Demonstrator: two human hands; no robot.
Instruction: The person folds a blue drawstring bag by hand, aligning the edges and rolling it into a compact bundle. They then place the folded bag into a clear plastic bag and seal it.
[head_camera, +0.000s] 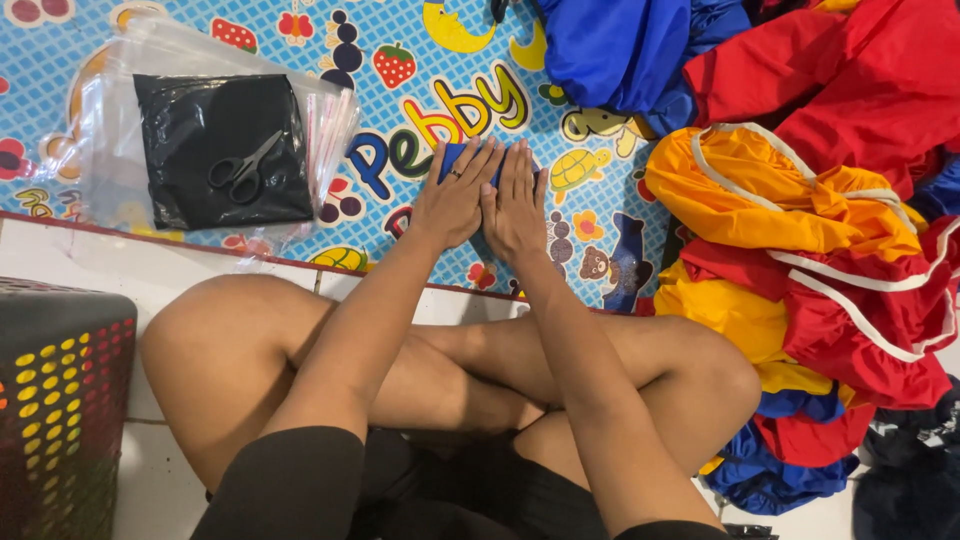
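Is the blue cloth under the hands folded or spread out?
Folded small: the blue cloth shows only past the fingertips of the left hand and right hand, which press flat on it.

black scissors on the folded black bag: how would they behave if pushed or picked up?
The black scissors look rigid and closed, so probably lift as one piece. Lying flat, they are unlikely to roll. The glossy folded black bag beneath may let them slide.

Left of the mat (400, 40): 1 scissors (240, 168), 1 black bag (200, 130), 1 basket (60, 400); on it: 2 hands (455, 200), 1 blue cloth (462, 155).
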